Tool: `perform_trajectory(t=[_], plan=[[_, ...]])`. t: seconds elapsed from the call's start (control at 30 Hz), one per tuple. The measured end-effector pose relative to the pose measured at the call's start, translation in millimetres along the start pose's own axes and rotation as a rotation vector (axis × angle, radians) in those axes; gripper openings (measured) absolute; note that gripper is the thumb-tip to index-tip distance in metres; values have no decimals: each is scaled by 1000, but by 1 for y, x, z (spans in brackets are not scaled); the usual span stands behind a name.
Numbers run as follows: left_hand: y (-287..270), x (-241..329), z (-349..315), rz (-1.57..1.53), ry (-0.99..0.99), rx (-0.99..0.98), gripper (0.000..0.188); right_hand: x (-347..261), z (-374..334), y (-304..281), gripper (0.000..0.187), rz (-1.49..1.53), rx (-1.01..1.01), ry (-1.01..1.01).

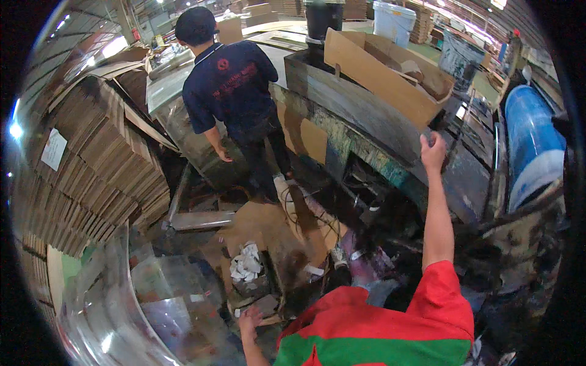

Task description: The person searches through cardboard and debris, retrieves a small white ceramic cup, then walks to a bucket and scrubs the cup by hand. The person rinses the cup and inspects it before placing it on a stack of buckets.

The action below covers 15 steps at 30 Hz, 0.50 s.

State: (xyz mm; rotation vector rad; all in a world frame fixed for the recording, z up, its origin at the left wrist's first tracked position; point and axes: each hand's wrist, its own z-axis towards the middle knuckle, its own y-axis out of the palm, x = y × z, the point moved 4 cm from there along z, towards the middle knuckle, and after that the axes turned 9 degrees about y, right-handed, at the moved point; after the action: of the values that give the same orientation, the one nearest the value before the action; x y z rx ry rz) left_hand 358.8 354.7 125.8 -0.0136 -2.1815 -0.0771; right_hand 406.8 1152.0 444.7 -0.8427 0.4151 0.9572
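Observation:
My right arm is stretched out to the right, and my right hand (433, 152) is beside the grey side of a long, stained machine (360, 107). Its fingers are curled, and a small dark patch shows by them; what they hold, if anything, I cannot make out. Just above this hand is the corner of a long brown cardboard box (390, 85) with crumpled scraps inside. My left hand (249, 321) hangs low with its fingers apart, holding nothing. Close by it stands a small open box (253, 287) with crumpled white paper or rags (246, 263) in it.
A co-worker (232, 97) in a dark shirt and cap stands ahead, back turned. Tall stacks of flat cardboard (91, 165) rise at left, above clear curved sheets (110, 305). Cardboard (256, 222) covers part of the floor. A blue drum (532, 146) lies at right; buckets (394, 23) stand behind.

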Motion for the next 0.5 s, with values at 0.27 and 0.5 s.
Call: perform_trajectory(t=[0.27, 0.5], plan=[[183, 50, 52, -62, 187, 170, 42, -5, 149, 53, 36, -3, 260, -354], [297, 89, 66, 190, 146, 64, 39, 6, 163, 82, 35, 117, 236, -582]])
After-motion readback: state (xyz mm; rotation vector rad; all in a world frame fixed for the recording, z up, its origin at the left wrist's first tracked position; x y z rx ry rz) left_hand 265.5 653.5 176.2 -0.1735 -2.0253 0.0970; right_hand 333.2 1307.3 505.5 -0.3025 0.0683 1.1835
